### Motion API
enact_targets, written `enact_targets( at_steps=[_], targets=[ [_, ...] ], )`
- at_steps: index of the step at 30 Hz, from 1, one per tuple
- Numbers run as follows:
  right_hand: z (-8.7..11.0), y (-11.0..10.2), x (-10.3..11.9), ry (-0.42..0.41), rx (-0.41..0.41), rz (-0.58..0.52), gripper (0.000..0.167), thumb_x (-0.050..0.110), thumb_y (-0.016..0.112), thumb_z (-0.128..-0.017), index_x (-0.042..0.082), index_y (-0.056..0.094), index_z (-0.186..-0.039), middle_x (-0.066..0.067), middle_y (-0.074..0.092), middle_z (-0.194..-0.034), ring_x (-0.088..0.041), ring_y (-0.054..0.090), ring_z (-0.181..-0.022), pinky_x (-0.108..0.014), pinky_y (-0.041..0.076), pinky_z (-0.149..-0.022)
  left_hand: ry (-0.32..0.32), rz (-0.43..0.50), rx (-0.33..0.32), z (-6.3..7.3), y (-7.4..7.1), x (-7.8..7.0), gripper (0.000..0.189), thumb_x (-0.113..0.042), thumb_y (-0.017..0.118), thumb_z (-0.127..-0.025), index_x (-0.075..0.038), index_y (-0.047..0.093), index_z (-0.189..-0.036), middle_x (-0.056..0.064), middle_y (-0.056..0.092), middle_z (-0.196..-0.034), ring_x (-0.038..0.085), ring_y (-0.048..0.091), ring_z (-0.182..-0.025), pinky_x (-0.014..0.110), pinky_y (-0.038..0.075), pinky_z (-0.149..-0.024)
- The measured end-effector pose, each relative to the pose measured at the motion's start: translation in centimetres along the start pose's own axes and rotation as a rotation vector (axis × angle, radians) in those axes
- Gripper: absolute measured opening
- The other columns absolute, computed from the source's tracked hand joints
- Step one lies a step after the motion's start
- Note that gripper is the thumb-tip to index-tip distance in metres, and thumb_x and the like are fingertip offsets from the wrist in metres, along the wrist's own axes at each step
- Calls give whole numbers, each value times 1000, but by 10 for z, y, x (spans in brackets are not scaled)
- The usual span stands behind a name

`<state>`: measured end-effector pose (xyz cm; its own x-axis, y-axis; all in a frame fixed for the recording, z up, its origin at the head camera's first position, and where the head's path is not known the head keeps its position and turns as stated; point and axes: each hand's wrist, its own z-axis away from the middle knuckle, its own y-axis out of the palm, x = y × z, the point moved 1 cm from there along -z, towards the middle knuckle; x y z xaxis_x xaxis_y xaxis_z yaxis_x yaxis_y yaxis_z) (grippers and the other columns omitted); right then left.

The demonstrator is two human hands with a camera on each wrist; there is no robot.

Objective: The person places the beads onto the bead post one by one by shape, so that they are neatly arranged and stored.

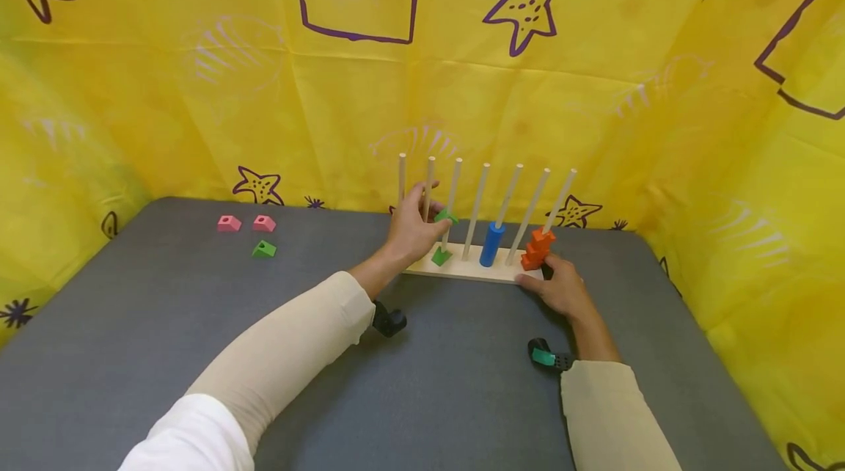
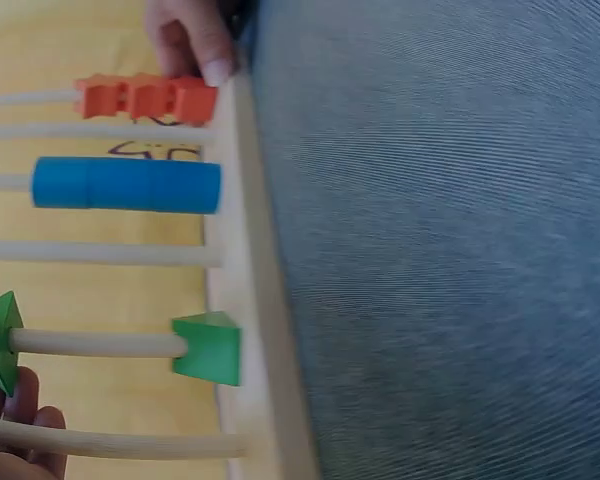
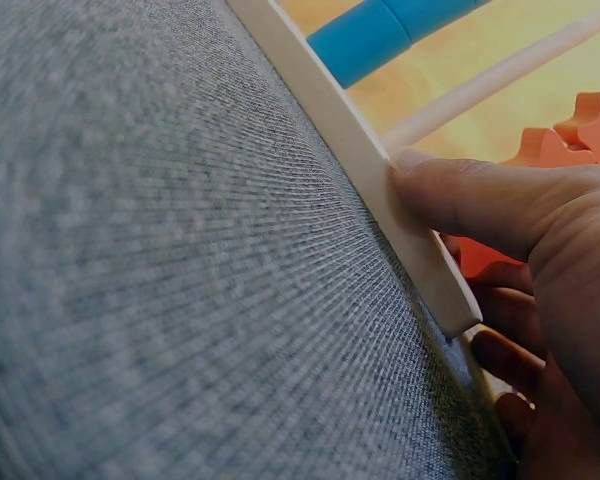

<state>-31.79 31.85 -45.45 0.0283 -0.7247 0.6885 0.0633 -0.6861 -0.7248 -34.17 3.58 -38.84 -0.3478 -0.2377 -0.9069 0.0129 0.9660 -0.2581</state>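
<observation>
A wooden base [image 1: 462,272] with a row of upright pegs stands near the back of the table. My left hand [image 1: 409,229] pinches a green triangular block [image 2: 0,345], which is threaded on the third peg from the left, partway up. Below it, another green triangular block [image 2: 212,350] rests on the base around the same peg. With the thumb on its front edge and fingers behind, my right hand [image 1: 561,286] grips the right end of the base. Stacked orange star-shaped blocks [image 1: 538,249] fill the lower rightmost peg. A blue cylinder stack [image 1: 491,245] sits on the fifth peg.
Two pink blocks with holes, one pink block [image 1: 229,223] beside another pink block [image 1: 264,223], lie at the back left of the grey table [image 1: 436,398]. A loose green triangular block [image 1: 264,249] lies just in front. A yellow patterned cloth [image 1: 462,89] hangs behind.
</observation>
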Motion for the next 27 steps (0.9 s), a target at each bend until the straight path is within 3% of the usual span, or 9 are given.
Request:
enact_targets(
  at_steps=[9, 17, 22, 27],
  targets=[
    [0, 0, 1, -20, -16, -5, 66, 34, 74, -86, -4, 50, -134, -28, 46, -136, -46, 39, -125, -61, 24, -104, -58, -52, -10, 9, 6, 18, 60, 2, 72, -83, -7, 48, -138, 10, 64, -98, 25, 61, -93, 36, 49, -84],
    [0, 3, 0, -39, -19, -6, 64, 34, 74, -86, -5, 51, -132, -28, 49, -133, -45, 42, -122, -61, 26, -104, -79, -44, -26, 16, 5, 27, 60, 3, 74, -82, -9, 50, -136, 8, 64, -98, 23, 62, -95, 36, 50, -86],
    [1, 3, 1, -44, -27, -12, 65, 34, 75, -86, -4, 51, -133, -28, 49, -133, -46, 43, -121, -61, 26, -103, -64, -70, -12, 23, 2, 25, 65, 0, 73, -83, -11, 45, -140, 10, 63, -115, 29, 58, -110, 43, 47, -91],
    [2, 2, 2, -26, -24, -9, 65, 35, 74, -86, -3, 50, -133, -28, 49, -133, -46, 43, -121, -61, 26, -103, -35, -131, 12, 33, -3, 19, 73, 0, 69, -85, -7, 33, -148, 14, 52, -134, 31, 51, -121, 43, 43, -97]
  ],
)
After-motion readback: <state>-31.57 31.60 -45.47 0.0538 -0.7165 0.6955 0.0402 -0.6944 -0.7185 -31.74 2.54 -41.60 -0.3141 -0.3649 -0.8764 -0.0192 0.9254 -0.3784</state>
